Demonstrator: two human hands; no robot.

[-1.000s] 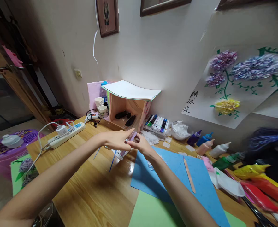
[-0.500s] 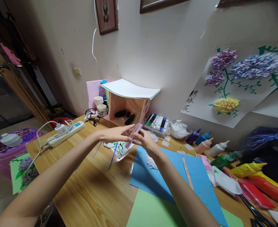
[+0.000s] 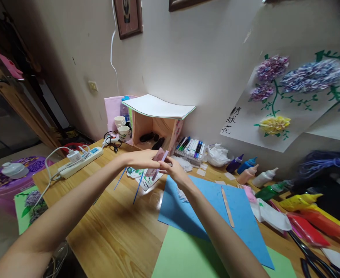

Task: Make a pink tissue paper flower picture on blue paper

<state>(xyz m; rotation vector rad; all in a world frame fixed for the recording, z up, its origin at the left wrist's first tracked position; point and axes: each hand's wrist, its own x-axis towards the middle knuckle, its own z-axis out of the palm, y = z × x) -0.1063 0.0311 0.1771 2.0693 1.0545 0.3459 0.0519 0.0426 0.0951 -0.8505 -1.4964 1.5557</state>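
Left hand (image 3: 141, 159) and right hand (image 3: 174, 172) are both pinched shut on a small purple folded paper piece (image 3: 157, 157), held between them just above the desk (image 3: 114, 231). It looks light, thin and easily creased, so I'd grip the edges gently.

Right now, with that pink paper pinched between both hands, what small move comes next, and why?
Probably lower the pink paper onto the blue sheet: the left hand and right hand pinch it tilted in the air, and bare sheet lies just under the right wrist.
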